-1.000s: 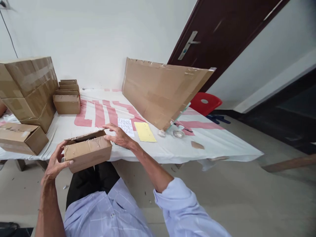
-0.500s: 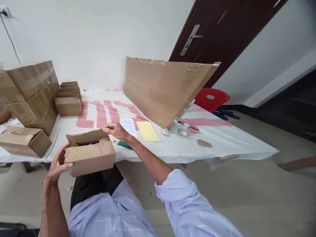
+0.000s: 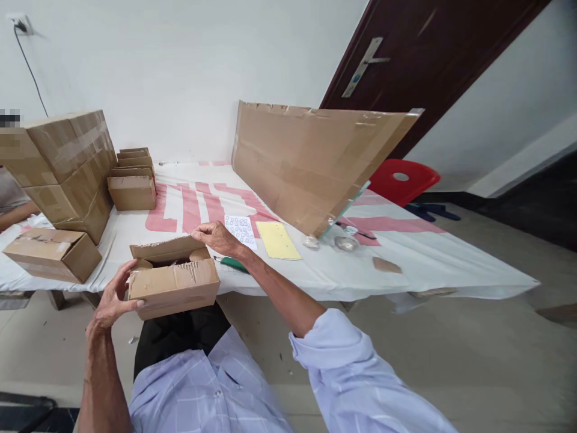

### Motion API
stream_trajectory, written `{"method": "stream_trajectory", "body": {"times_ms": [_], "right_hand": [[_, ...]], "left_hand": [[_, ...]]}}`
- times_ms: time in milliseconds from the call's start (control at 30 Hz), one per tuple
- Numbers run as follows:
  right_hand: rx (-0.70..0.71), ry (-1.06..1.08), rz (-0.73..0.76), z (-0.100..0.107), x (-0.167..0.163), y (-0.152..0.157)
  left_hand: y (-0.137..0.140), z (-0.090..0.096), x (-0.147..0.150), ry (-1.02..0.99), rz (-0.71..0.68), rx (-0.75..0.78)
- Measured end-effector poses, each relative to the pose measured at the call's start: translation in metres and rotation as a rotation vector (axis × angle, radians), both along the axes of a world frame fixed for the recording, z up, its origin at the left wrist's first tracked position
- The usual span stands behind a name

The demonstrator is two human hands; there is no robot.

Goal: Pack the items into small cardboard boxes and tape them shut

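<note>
A small cardboard box (image 3: 178,293) is held at the table's front edge, above my lap, with its top partly open. My left hand (image 3: 112,297) grips the box's left end, thumb on the near side and fingers behind the corner. At the far right corner, my right hand (image 3: 220,237) pinches the edge of the raised back flap. What lies inside the box is mostly hidden in shadow. Just right of the box, partly under my right forearm, lies a green-handled tool (image 3: 234,264). Beyond it are a printed white sheet (image 3: 241,231) and a yellow card (image 3: 278,240).
Large taped cartons (image 3: 67,156) are stacked at the left, with a closed box (image 3: 51,255) before them and several smaller boxes (image 3: 131,191) beside them. A big cardboard panel (image 3: 311,162) leans across the table. Tape rolls (image 3: 346,243) lie near its base. Another person's arm (image 3: 18,215) shows far left.
The whole view has shifted slightly, so everything sits further right. Both hands keep their hold on the box and its flap; the opening looks slightly wider.
</note>
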State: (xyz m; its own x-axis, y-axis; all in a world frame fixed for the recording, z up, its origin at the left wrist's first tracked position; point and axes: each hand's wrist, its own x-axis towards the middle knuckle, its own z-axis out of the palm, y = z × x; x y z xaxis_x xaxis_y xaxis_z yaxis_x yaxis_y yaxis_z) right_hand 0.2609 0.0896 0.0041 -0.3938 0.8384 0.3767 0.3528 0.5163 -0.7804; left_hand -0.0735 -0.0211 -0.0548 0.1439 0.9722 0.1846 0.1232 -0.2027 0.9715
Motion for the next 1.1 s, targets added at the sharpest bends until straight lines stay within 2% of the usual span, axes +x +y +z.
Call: {"method": "stream_trajectory", "body": {"times_ms": [133,200,300,467,567,700,800,967,1100], "right_hand": [[0.414,-0.240,-0.305,-0.001,-0.008,-0.018],[0.564,-0.349,-0.398,-0.004,-0.012,-0.031],[0.650,-0.428,-0.449,-0.008,-0.014,-0.047],[0.693,-0.457,-0.372,-0.009,-0.016,-0.070],[0.590,-0.460,-0.251,-0.004,-0.022,-0.078],[0.245,-0.454,0.017,0.002,-0.025,-0.076],[0.041,-0.348,0.155,0.004,-0.025,-0.070],[-0.093,-0.153,0.169,0.005,-0.027,-0.067],[-0.119,-0.100,0.133,-0.001,-0.032,-0.067]], "left_hand": [[-0.001,-0.001,-0.001,0.104,-0.026,0.035],[-0.001,-0.001,-0.002,0.161,-0.025,0.062],[-0.001,-0.001,-0.004,0.195,-0.031,0.085],[-0.003,-0.001,-0.003,0.185,-0.054,0.083],[-0.004,0.002,0.001,0.188,-0.067,0.087],[-0.008,0.008,0.006,0.217,-0.064,0.106],[-0.011,0.013,0.009,0.247,-0.051,0.102],[-0.013,0.013,0.010,0.243,-0.050,0.096],[-0.013,0.009,0.009,0.236,-0.058,0.106]]}}
